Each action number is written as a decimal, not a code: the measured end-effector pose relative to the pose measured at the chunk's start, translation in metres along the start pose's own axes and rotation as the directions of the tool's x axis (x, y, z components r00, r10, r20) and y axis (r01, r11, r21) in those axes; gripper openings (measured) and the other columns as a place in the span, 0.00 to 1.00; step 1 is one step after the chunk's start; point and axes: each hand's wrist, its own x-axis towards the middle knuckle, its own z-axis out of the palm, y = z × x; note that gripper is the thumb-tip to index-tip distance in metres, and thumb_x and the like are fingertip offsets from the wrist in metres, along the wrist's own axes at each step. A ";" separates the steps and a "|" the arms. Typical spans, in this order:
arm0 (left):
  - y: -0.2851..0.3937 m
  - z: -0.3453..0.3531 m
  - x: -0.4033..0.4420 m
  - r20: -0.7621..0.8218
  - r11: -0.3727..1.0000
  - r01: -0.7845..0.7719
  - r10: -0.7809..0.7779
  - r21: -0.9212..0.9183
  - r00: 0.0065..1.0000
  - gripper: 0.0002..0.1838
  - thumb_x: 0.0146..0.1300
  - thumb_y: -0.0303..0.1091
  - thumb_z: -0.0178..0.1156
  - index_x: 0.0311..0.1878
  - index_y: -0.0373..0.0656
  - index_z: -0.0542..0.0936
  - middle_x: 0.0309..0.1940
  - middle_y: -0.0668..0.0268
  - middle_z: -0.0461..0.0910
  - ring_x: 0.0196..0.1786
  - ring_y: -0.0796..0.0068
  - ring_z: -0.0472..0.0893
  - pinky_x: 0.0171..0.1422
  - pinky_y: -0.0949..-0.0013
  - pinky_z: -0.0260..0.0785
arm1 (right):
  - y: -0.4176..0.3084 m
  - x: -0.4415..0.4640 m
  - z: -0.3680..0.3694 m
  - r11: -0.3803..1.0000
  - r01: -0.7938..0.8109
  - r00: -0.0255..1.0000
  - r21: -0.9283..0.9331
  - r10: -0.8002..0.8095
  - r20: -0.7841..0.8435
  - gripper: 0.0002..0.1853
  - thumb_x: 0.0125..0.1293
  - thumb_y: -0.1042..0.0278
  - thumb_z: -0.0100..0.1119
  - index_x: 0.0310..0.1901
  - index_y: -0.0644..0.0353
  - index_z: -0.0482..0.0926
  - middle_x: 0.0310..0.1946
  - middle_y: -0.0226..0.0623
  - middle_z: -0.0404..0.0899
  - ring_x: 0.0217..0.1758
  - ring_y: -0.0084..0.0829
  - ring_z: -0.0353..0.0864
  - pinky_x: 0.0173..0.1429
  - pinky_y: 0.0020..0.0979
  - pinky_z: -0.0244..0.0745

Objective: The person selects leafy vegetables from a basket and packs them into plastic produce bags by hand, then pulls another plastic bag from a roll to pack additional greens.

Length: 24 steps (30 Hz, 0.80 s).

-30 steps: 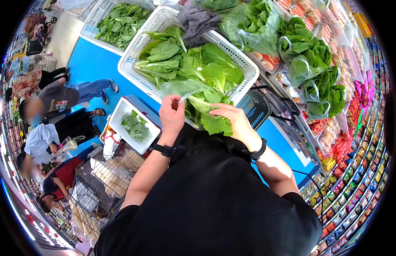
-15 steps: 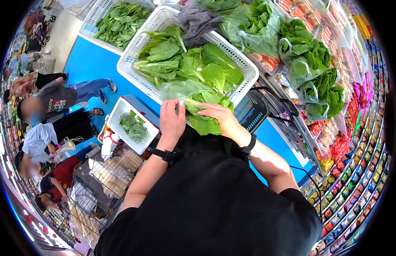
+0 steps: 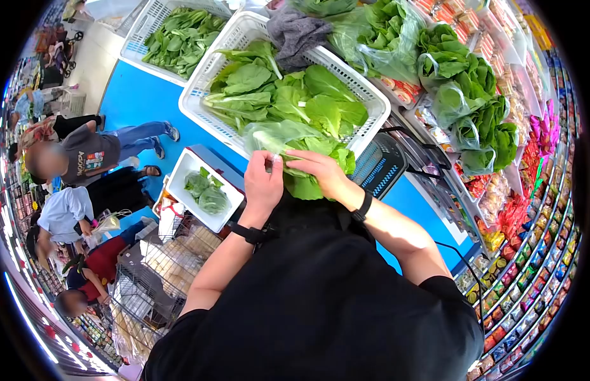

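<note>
ok so the left hand [image 3: 264,185] looks pinched on the thin bag [image 3: 277,136] at the white crate's [image 3: 194,110] near edge, greens [image 3: 305,187] slanting near-right from it, right hand's [image 3: 328,175] fingers closed over them

Glossy thin plastic bag [image 3: 272,134]; matt rough grey cloth [image 3: 297,36]; white plastic crate [image 3: 203,82] w/ smooth rim.

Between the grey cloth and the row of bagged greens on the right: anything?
Yes, a big clear bag of leafy greens lies between the grey cloth and that row. Head view.
</note>
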 end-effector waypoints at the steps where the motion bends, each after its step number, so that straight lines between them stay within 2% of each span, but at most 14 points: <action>1: 0.000 -0.001 0.000 0.015 1.000 -0.003 0.003 -0.020 1.000 0.10 0.77 0.31 0.67 0.49 0.35 0.78 0.35 0.55 0.85 0.37 0.61 0.85 0.46 0.61 0.79 | 0.003 0.005 0.005 0.998 -0.046 0.998 -0.031 0.047 0.029 0.31 0.59 0.88 0.58 0.64 0.55 0.87 0.74 0.44 0.81 0.74 0.51 0.82 0.74 0.41 0.80; 3: 0.002 -0.002 0.000 0.048 0.998 -0.007 0.010 -0.063 0.999 0.10 0.76 0.30 0.68 0.49 0.35 0.78 0.35 0.57 0.85 0.36 0.65 0.85 0.46 0.63 0.79 | 0.010 0.013 0.011 0.993 -0.085 0.992 -0.085 0.092 0.087 0.32 0.61 0.86 0.59 0.67 0.51 0.85 0.76 0.43 0.79 0.75 0.51 0.81 0.76 0.41 0.79; 5: 0.004 -0.003 0.000 0.057 0.994 0.035 -0.029 -0.104 0.998 0.09 0.75 0.29 0.68 0.49 0.35 0.79 0.35 0.59 0.85 0.36 0.68 0.84 0.45 0.64 0.79 | 0.017 0.014 0.017 0.989 -0.044 0.992 -0.143 0.061 0.111 0.34 0.62 0.84 0.62 0.71 0.49 0.82 0.79 0.44 0.76 0.78 0.51 0.78 0.76 0.43 0.79; 6: 0.006 -0.005 0.002 0.060 0.987 0.076 -0.068 -0.144 0.996 0.08 0.75 0.28 0.68 0.49 0.35 0.79 0.35 0.61 0.86 0.35 0.71 0.84 0.45 0.66 0.79 | 0.014 0.015 0.015 0.959 0.028 0.996 -0.281 -0.003 0.088 0.37 0.61 0.79 0.67 0.74 0.45 0.79 0.78 0.43 0.76 0.77 0.51 0.79 0.74 0.46 0.80; 7: 0.009 -0.008 0.004 0.066 0.986 0.076 -0.067 -0.147 0.996 0.08 0.75 0.28 0.68 0.49 0.35 0.79 0.35 0.61 0.86 0.35 0.71 0.84 0.45 0.66 0.79 | -0.001 0.014 0.007 0.959 0.023 0.996 -0.284 0.001 0.085 0.37 0.61 0.79 0.67 0.74 0.45 0.79 0.78 0.43 0.76 0.77 0.51 0.79 0.74 0.46 0.80; 9: 0.015 -0.016 0.007 0.094 0.977 0.144 -0.130 -0.156 0.987 0.07 0.75 0.26 0.67 0.49 0.35 0.79 0.35 0.64 0.86 0.36 0.76 0.84 0.45 0.68 0.79 | -0.034 0.003 -0.014 0.871 0.005 1.000 -0.492 0.006 0.019 0.38 0.57 0.76 0.73 0.72 0.44 0.80 0.74 0.40 0.78 0.72 0.50 0.81 0.72 0.48 0.81; 10: 0.012 -0.018 0.007 0.122 0.981 0.156 -0.142 -0.119 0.982 0.08 0.75 0.26 0.68 0.50 0.35 0.79 0.36 0.63 0.87 0.37 0.76 0.85 0.45 0.68 0.79 | -0.038 -0.003 -0.022 0.831 0.079 0.996 -0.550 -0.083 0.019 0.38 0.52 0.72 0.77 0.69 0.42 0.82 0.68 0.35 0.81 0.64 0.45 0.84 0.65 0.45 0.85; 11: 0.011 -0.017 0.006 0.122 0.980 0.157 -0.143 -0.118 0.982 0.08 0.75 0.26 0.68 0.50 0.35 0.79 0.36 0.63 0.87 0.37 0.76 0.85 0.45 0.68 0.79 | -0.034 -0.008 -0.021 0.832 0.079 0.996 -0.549 -0.082 0.019 0.38 0.52 0.72 0.77 0.69 0.42 0.82 0.68 0.35 0.81 0.64 0.45 0.84 0.65 0.45 0.85; 13: 0.014 -0.014 0.005 0.125 0.982 0.128 -0.111 -0.139 0.986 0.09 0.74 0.27 0.68 0.51 0.35 0.80 0.37 0.59 0.88 0.38 0.70 0.89 0.46 0.66 0.82 | -0.020 -0.017 -0.010 0.803 0.154 0.988 -0.576 -0.136 0.075 0.36 0.50 0.69 0.78 0.65 0.43 0.84 0.65 0.31 0.83 0.60 0.40 0.85 0.57 0.40 0.88; 14: 0.018 -0.013 0.005 0.127 0.982 0.126 -0.108 -0.139 0.986 0.09 0.74 0.27 0.68 0.51 0.35 0.80 0.37 0.59 0.88 0.38 0.70 0.89 0.46 0.66 0.82 | -0.012 -0.015 -0.006 0.755 0.216 0.975 -0.619 -0.205 0.089 0.29 0.54 0.67 0.75 0.61 0.46 0.85 0.62 0.29 0.84 0.59 0.35 0.86 0.49 0.37 0.89; 15: 0.022 -0.012 0.005 0.141 0.981 0.128 -0.107 -0.148 0.984 0.10 0.74 0.27 0.68 0.53 0.35 0.80 0.38 0.60 0.88 0.38 0.71 0.88 0.47 0.67 0.81 | -0.005 -0.011 -0.001 0.754 0.215 0.975 -0.620 -0.206 0.087 0.29 0.54 0.67 0.75 0.61 0.46 0.85 0.62 0.29 0.84 0.59 0.35 0.86 0.49 0.37 0.89; 18: 0.026 -0.012 0.007 0.150 0.981 0.121 -0.099 -0.151 0.984 0.12 0.74 0.27 0.69 0.55 0.34 0.80 0.39 0.60 0.88 0.39 0.73 0.87 0.47 0.68 0.81 | 0.006 0.008 0.015 0.790 0.194 0.967 -0.582 -0.252 -0.020 0.18 0.64 0.67 0.66 0.56 0.51 0.85 0.59 0.31 0.86 0.58 0.35 0.87 0.46 0.36 0.90; 22: 0.021 -0.017 0.016 0.149 0.984 0.103 -0.081 -0.143 0.985 0.14 0.72 0.27 0.69 0.57 0.34 0.80 0.40 0.56 0.90 0.38 0.67 0.90 0.45 0.64 0.83 | 0.009 0.017 0.017 0.813 0.174 0.970 -0.556 -0.238 -0.045 0.17 0.64 0.68 0.66 0.55 0.52 0.86 0.60 0.31 0.86 0.58 0.36 0.88 0.46 0.37 0.90; 24: 0.026 -0.020 0.015 0.155 0.984 0.113 -0.092 -0.135 0.984 0.14 0.73 0.27 0.69 0.57 0.34 0.80 0.40 0.56 0.90 0.38 0.66 0.90 0.45 0.64 0.83 | 0.009 0.015 0.010 0.781 0.182 0.964 -0.598 -0.262 -0.050 0.16 0.63 0.67 0.67 0.54 0.52 0.86 0.60 0.31 0.86 0.58 0.36 0.88 0.47 0.36 0.90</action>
